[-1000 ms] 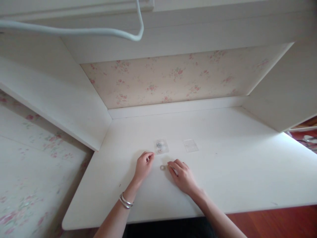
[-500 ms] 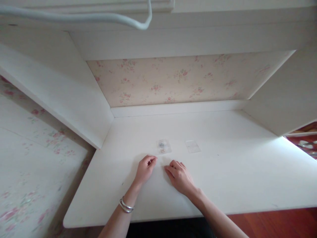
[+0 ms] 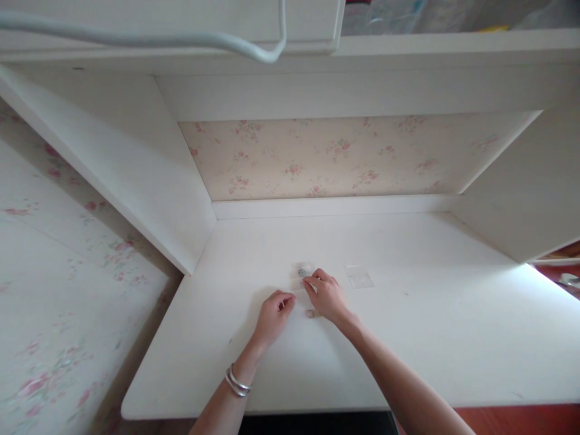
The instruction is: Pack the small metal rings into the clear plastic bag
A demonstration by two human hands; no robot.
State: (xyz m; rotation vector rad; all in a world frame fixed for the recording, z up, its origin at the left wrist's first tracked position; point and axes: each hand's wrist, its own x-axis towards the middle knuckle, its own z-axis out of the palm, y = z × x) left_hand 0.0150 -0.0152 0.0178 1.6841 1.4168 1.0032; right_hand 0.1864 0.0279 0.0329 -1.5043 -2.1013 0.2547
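White desk [image 3: 408, 338]: right hand [image 3: 327, 296] touches clear bag [image 3: 304, 270] holding small rings.

Small clear packet [image 3: 302, 270]: near edge covered by right hand [image 3: 327, 296]; contents too small to ID. Left hand [image 3: 273, 315] fingers curled, what's in the pinch not visible. Both forearms cut by bottom frame edge. Cable [image 3: 181, 41] cut at left edge.

I see a plain white bench [image 3: 408, 338] backed by cream wallpaper [image 3: 344, 157] sprinkled with small pink flowers. Silver bangles [image 3: 238, 382] ring one wrist, and a pale grey cable [image 3: 136, 39] loops overhead.
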